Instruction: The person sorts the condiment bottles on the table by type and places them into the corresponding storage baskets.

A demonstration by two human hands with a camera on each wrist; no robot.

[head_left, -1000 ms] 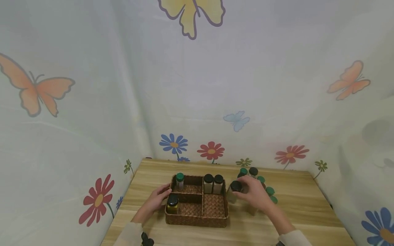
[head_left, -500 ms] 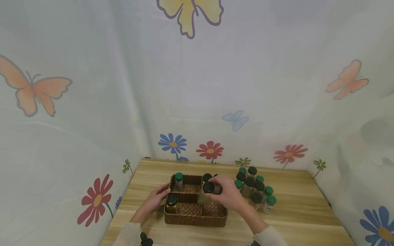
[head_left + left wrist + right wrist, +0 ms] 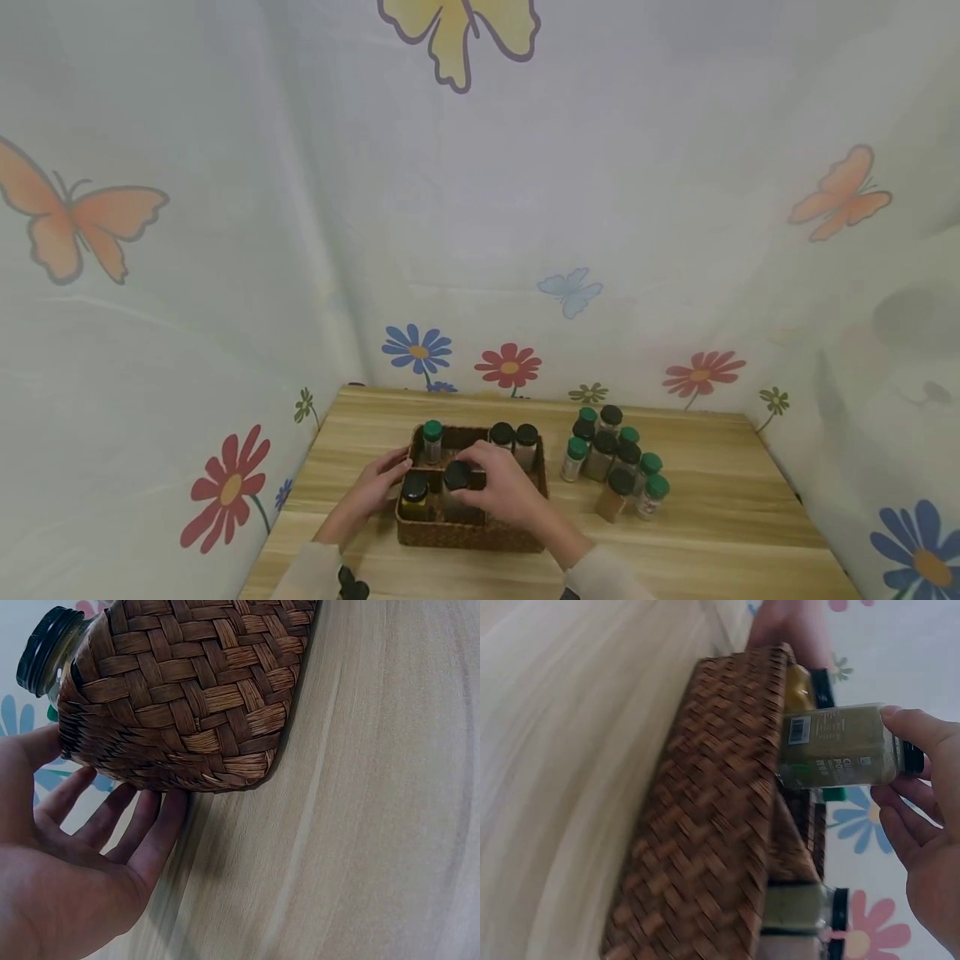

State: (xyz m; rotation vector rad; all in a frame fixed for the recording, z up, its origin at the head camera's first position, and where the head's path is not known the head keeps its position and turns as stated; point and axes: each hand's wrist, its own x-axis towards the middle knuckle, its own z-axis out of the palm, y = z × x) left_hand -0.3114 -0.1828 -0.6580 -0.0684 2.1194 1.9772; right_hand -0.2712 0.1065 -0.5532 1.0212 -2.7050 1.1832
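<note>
In the head view my right hand [image 3: 498, 487] pinches a spice jar [image 3: 457, 493] near its black lid, over the front-left compartment of the woven basket [image 3: 468, 536]. The right wrist view shows that jar [image 3: 840, 750] filled with greenish-tan powder, label facing the camera, its lower end level with the basket rim. My left hand [image 3: 372, 486] touches the basket's left side. Its fingers [image 3: 161, 825] lie fairly straight against the weave in the left wrist view, thumb near the rim. A yellow-filled jar [image 3: 414, 500] stands left of the held jar.
A green-capped jar [image 3: 432, 442] stands in the back-left compartment. Two black-capped jars [image 3: 527, 448] stand at the back of the right one. Several capped jars [image 3: 603, 457] cluster on the wooden table [image 3: 712, 517] to the right. A printed curtain [image 3: 480, 208] hangs behind.
My right hand has carried the black-capped jar leftward from beside the basket, across its right compartment, to the front-left one. The left hand stays at the basket's side.
</note>
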